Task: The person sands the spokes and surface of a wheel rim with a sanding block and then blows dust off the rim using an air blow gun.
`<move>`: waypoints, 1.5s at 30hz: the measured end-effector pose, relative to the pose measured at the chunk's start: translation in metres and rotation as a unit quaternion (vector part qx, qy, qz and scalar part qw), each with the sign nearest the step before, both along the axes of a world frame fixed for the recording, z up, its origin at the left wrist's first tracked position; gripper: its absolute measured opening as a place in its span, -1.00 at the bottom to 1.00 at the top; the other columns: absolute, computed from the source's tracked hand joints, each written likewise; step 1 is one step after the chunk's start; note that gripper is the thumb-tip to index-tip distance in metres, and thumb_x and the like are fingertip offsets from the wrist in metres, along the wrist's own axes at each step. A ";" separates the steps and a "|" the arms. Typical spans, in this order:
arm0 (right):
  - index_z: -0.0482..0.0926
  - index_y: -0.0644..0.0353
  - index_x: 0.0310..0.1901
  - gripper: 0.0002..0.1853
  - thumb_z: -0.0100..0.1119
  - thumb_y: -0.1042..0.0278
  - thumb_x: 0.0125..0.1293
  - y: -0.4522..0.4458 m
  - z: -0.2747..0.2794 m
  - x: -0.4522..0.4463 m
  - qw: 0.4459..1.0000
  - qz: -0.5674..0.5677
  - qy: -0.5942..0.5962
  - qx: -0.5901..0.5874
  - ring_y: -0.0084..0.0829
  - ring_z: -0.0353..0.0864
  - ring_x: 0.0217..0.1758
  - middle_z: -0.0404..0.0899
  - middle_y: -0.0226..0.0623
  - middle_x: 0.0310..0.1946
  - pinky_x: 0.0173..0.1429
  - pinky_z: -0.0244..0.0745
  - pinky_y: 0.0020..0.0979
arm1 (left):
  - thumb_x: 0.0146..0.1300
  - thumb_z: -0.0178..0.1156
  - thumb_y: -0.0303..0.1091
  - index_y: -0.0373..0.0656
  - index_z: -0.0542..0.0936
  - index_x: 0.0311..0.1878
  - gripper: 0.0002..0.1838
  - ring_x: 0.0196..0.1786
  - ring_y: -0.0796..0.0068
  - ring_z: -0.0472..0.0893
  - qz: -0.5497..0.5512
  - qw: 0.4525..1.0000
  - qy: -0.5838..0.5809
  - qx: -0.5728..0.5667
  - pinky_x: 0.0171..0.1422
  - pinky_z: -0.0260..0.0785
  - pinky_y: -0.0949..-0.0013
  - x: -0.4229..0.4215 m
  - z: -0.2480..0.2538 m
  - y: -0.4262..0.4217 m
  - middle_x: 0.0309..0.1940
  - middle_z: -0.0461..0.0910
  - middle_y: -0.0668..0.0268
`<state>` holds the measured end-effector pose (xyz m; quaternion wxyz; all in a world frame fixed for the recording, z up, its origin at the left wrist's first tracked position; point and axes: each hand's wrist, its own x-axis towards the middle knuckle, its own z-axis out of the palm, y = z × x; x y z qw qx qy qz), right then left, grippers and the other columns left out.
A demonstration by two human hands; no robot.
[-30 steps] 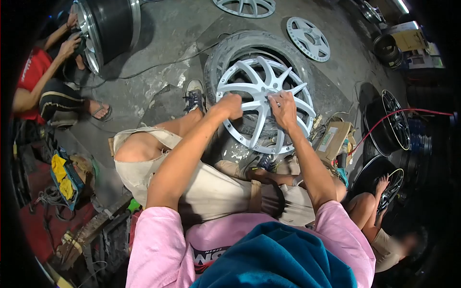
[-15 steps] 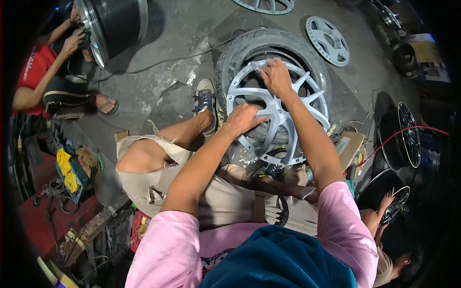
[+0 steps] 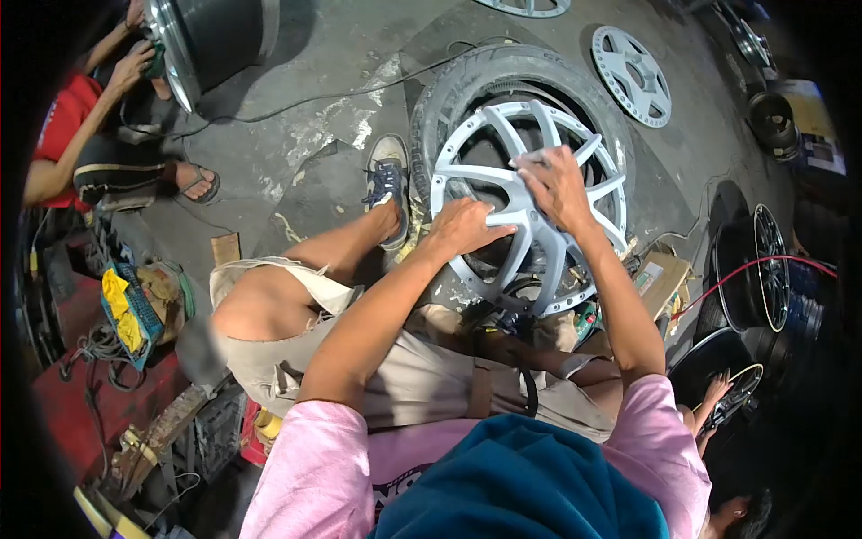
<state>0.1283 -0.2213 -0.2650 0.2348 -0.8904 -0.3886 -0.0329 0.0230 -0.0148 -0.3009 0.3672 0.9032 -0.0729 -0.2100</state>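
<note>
A light grey, multi-spoke wheel face point(image 3: 446, 184) lies tilted over a black tyre point(image 3: 435, 99) on the floor before me. My left hand point(image 3: 469, 226) grips one of its spokes on the near left, thumb stretched towards the hub. Over the spokes just above the hub is my right hand point(image 3: 555, 189), its fingers bent and closed round a small, thin, pale grey piece point(image 3: 530, 160). Whether this piece is paper or cloth I cannot make out.
Another grey wheel face point(image 3: 631, 76) lies beyond the tyre. At upper left a person in red point(image 3: 67, 126) handles a large rim point(image 3: 211, 36). Black rims point(image 3: 750, 269), a red hose point(image 3: 763, 259) and another person's hand point(image 3: 718, 391) are at right. A cable point(image 3: 296, 110) crosses the floor.
My right hand has come from the far edge of the wheel face down and right towards its hub. My left hand keeps its hold on the spoke. The wheel face has turned slightly.
</note>
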 end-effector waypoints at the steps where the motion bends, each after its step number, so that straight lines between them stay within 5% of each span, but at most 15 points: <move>1: 0.83 0.04 0.10 -0.71 0.38 0.28 0.38 0.000 0.002 -0.011 1.000 0.022 0.008 0.005 -0.19 0.53 0.11 0.73 -0.37 -0.04 0.22 0.46 -0.17 | 0.30 0.29 0.43 -0.23 0.79 -0.10 -0.25 -0.06 -0.17 0.77 -0.004 1.000 -0.018 0.011 0.13 0.60 -0.05 0.000 -0.009 -0.002 -0.25 0.78 -0.11; 6: 0.79 0.09 0.10 -0.66 0.31 0.17 0.38 0.088 -0.014 -0.009 0.990 0.124 0.008 -0.064 -0.20 0.50 0.25 0.72 -0.37 -0.02 0.31 0.39 -0.02 | 0.29 0.32 0.38 -0.31 0.77 0.04 -0.22 0.02 -0.17 0.76 0.002 0.999 0.015 0.040 0.25 0.56 -0.05 -0.005 -0.004 -0.003 -0.14 0.78 -0.15; 8: 0.82 0.11 -0.05 -0.70 0.34 0.11 0.34 0.122 -0.040 -0.009 0.983 0.141 -0.110 -0.041 -0.21 0.49 0.31 0.73 -0.37 -0.06 0.34 0.39 -0.04 | 0.29 0.36 0.30 -0.30 0.71 0.19 -0.23 0.14 -0.21 0.71 0.023 0.993 -0.116 0.006 0.33 0.52 -0.06 -0.011 -0.034 -0.005 0.02 0.75 -0.19; 9: 0.82 0.11 -0.12 -0.72 0.35 0.10 0.32 0.135 -0.035 -0.008 0.982 0.152 -0.062 -0.090 -0.20 0.51 0.30 0.74 -0.38 -0.07 0.34 0.40 -0.03 | 0.26 0.39 0.24 -0.31 0.62 0.31 -0.19 0.23 -0.20 0.67 0.004 0.999 -0.001 0.039 0.38 0.48 -0.04 -0.006 -0.010 -0.002 0.15 0.70 -0.20; 10: 0.83 0.10 -0.20 -0.74 0.36 0.10 0.30 0.142 -0.030 -0.007 0.977 0.162 -0.011 -0.139 -0.19 0.53 0.30 0.74 -0.38 -0.08 0.34 0.40 -0.02 | 0.25 0.39 0.25 -0.30 0.61 0.34 -0.17 0.22 -0.15 0.68 0.017 0.998 -0.063 0.027 0.39 0.48 -0.04 -0.009 -0.040 -0.004 0.14 0.71 -0.17; 13: 0.81 0.14 -0.29 -0.75 0.34 0.13 0.31 0.121 -0.028 -0.012 0.989 0.133 0.005 -0.068 -0.15 0.59 0.16 0.75 -0.34 -0.16 0.27 0.44 -0.02 | 0.25 0.37 0.33 -0.26 0.70 0.25 -0.19 0.20 -0.13 0.70 0.033 0.990 -0.136 -0.029 0.39 0.47 -0.02 -0.005 -0.031 -0.005 0.06 0.75 -0.13; 16: 0.79 0.18 -0.29 -0.75 0.32 0.16 0.34 0.072 -0.021 0.001 0.997 0.026 0.037 -0.063 -0.08 0.64 -0.08 0.75 -0.19 -0.31 0.11 0.53 -0.04 | 0.22 0.24 0.55 -0.21 0.78 0.10 -0.11 0.20 -0.14 0.71 -0.015 0.999 0.050 0.013 0.34 0.52 -0.04 0.006 -0.016 0.000 0.08 0.76 -0.12; 18: 0.82 0.17 -0.20 -0.78 0.32 0.22 0.38 0.016 0.007 0.008 0.990 0.030 0.138 0.019 -0.03 0.62 -0.22 0.75 -0.09 -0.37 0.03 0.58 -0.05 | 0.13 0.22 0.66 -0.22 0.84 -0.10 -0.05 0.16 -0.12 0.73 -0.040 0.988 0.146 -0.023 0.31 0.54 -0.02 0.015 0.003 0.001 0.01 0.78 -0.11; 20: 0.85 0.15 -0.08 -0.80 0.32 0.29 0.43 -0.036 0.021 0.017 0.925 -0.087 0.361 0.080 -0.05 0.58 -0.23 0.76 -0.08 -0.33 0.05 0.59 -0.08 | 0.09 0.25 0.67 -0.23 0.82 -0.10 -0.04 0.14 -0.11 0.74 -0.040 0.986 0.158 -0.026 0.29 0.56 0.00 0.017 -0.017 0.002 0.01 0.78 -0.11; 23: 0.84 0.15 0.02 -0.78 0.29 0.36 0.47 -0.067 0.038 0.017 0.925 -0.191 0.309 0.116 -0.10 0.60 -0.19 0.76 -0.14 -0.29 0.09 0.57 -0.14 | 0.09 0.26 0.65 -0.22 0.82 -0.06 -0.05 0.15 -0.11 0.74 -0.046 0.984 0.172 -0.025 0.31 0.56 0.02 0.013 -0.025 -0.001 0.02 0.77 -0.13; 25: 0.84 0.15 0.00 -0.80 0.28 0.35 0.48 -0.066 0.046 0.013 0.982 -0.183 -0.050 -0.020 -0.14 0.60 -0.13 0.75 -0.22 -0.23 0.09 0.55 -0.16 | 0.12 0.27 0.60 -0.23 0.82 -0.03 -0.08 0.16 -0.12 0.74 -0.042 0.992 0.122 -0.005 0.32 0.56 0.03 0.011 -0.024 -0.003 0.03 0.77 -0.14; 28: 0.80 0.08 0.07 -0.76 0.31 0.27 0.46 -0.056 0.022 0.000 0.985 0.019 -0.149 -0.083 -0.24 0.53 0.05 0.70 -0.40 0.03 0.15 0.47 -0.17 | 0.19 0.32 0.49 -0.13 0.84 -0.02 -0.22 0.08 -0.09 0.77 -0.030 0.994 0.105 -0.025 0.26 0.57 0.05 0.007 -0.028 -0.005 -0.07 0.81 -0.06; 32: 0.73 0.01 0.21 -0.63 0.29 0.23 0.41 -0.054 0.017 0.038 0.954 0.106 -0.117 -0.255 -0.28 0.45 0.23 0.60 -0.46 0.20 0.29 0.39 -0.19 | 0.22 0.33 0.43 -0.06 0.84 0.01 -0.30 0.08 -0.06 0.77 -0.037 0.993 0.107 0.014 0.25 0.58 0.06 0.008 -0.021 -0.005 -0.06 0.81 -0.02; 36: 0.76 0.07 -0.01 -0.78 0.25 0.26 0.42 -0.010 0.025 0.096 0.938 0.085 -0.158 -0.296 -0.24 0.44 0.27 0.59 -0.40 0.13 0.27 0.40 -0.18 | 0.20 0.31 0.43 -0.17 0.83 -0.02 -0.25 0.10 -0.15 0.75 -0.031 0.993 0.111 -0.026 0.27 0.58 0.00 0.003 -0.024 -0.007 -0.04 0.78 -0.15; 45: 0.79 0.13 -0.17 -0.81 0.30 0.22 0.39 -0.049 0.020 0.022 0.963 0.113 -0.102 -0.221 -0.18 0.44 0.18 0.57 -0.23 0.13 0.20 0.38 -0.17 | 0.16 0.30 0.48 -0.15 0.84 -0.04 -0.22 0.10 -0.13 0.76 -0.039 0.991 0.131 0.002 0.27 0.57 -0.01 0.012 -0.014 -0.006 -0.03 0.79 -0.10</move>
